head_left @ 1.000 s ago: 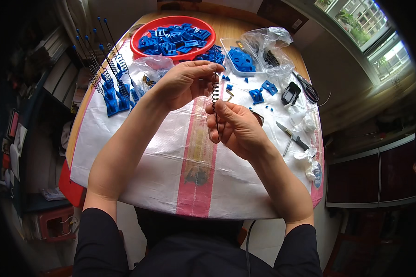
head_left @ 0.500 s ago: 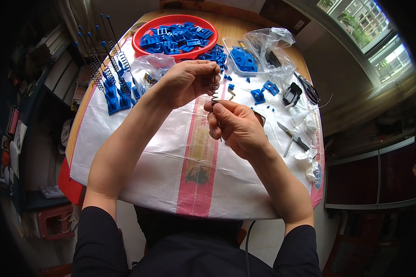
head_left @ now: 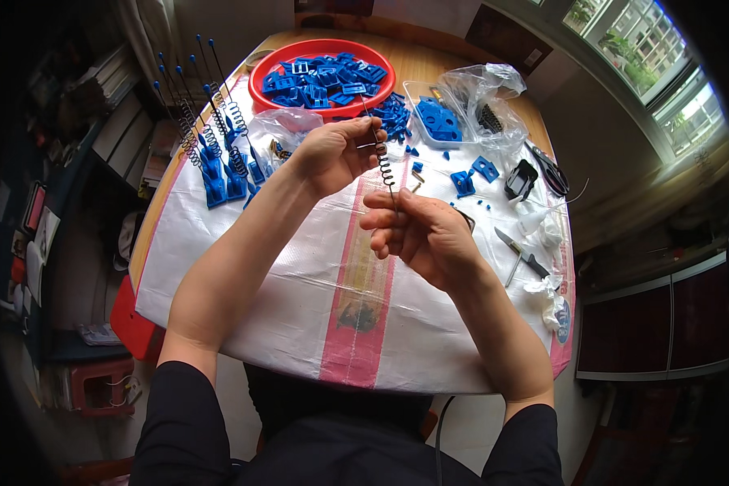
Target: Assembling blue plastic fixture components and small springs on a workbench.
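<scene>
A dark coiled spring (head_left: 385,166) with straight wire ends stretches between my two hands above the table. My left hand (head_left: 336,154) pinches its upper end, and a thin straight end pokes up past the fingers. Lower down, the thumb and forefinger of my right hand (head_left: 429,231) grip the bottom wire, with the other fingers loosely curled. To the left stand several blue bases (head_left: 224,188) carrying similar coiled springs (head_left: 236,119) on upright rods tipped with blue beads.
A red basin (head_left: 258,97) of blue plastic parts stands at the back. Beside it are loose blue pieces (head_left: 390,117), a clear tub (head_left: 439,144) and plastic bags (head_left: 494,85). Scissors (head_left: 549,170), a black holder (head_left: 521,180), a knife (head_left: 522,253) and crumpled tissue (head_left: 552,301) lie right.
More of the spring's coil shows between my hands. The right hand's fingers have loosened and spread around the lower wire. The whole view has shifted slightly.
</scene>
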A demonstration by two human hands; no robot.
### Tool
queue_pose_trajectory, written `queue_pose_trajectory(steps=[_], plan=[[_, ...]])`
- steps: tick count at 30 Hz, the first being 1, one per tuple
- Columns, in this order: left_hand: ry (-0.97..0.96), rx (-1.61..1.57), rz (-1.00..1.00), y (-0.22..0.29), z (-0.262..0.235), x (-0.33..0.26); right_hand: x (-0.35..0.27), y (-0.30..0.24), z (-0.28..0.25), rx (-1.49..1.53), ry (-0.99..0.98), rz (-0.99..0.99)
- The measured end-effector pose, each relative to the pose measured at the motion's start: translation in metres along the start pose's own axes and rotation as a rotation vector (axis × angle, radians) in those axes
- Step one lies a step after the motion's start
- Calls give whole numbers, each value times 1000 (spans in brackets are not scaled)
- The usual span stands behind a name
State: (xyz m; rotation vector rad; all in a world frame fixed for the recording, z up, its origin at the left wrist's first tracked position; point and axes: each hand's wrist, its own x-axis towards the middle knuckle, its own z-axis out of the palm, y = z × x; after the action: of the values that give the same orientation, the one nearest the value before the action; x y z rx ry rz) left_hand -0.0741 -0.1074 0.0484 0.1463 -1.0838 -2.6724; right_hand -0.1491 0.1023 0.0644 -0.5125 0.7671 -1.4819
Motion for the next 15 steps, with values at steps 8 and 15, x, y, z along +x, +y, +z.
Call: queue_pose_trajectory(steps=[8, 15], plan=[[17, -17, 7, 2, -6, 3, -4, 0, 6, -37, -85, -28], [7, 54, -22, 4, 10, -2, -5, -1, 4, -32, -77, -53]])
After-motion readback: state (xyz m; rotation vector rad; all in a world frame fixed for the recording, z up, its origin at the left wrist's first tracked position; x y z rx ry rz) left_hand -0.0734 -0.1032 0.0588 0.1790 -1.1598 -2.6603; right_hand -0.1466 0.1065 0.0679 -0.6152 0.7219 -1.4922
